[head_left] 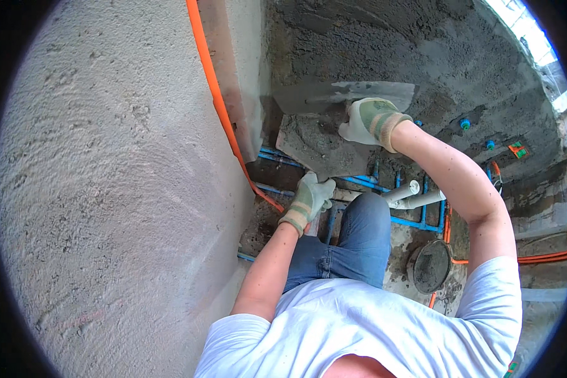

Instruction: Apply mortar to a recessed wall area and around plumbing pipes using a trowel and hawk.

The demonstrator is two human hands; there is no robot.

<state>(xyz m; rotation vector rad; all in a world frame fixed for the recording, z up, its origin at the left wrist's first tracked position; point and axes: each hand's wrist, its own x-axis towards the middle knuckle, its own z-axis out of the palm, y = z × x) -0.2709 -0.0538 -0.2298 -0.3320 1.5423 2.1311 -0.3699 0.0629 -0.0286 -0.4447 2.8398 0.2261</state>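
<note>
Head view: kept right hand [368, 123], gloved white and green, closed round hidden handle of long, flat grey metal trowel [379, 92] at rough grey mortared wall [384, 44]; couldn't tell if touching. Curled matching-gloved left hand [307, 195] on near edge of flat, angular grey board [351, 167], loaded with lumpy grey mortar [321, 135], just beside trowel. Saw thin blue plastic pipes [416, 224] and thicker white plastic pipes [423, 200] near knee, long orange tube [215, 94] left, round shallow container [431, 266] right.

white T-shirt [365, 324], blue jeans [365, 233], green-and-white gloves [373, 121]
</note>
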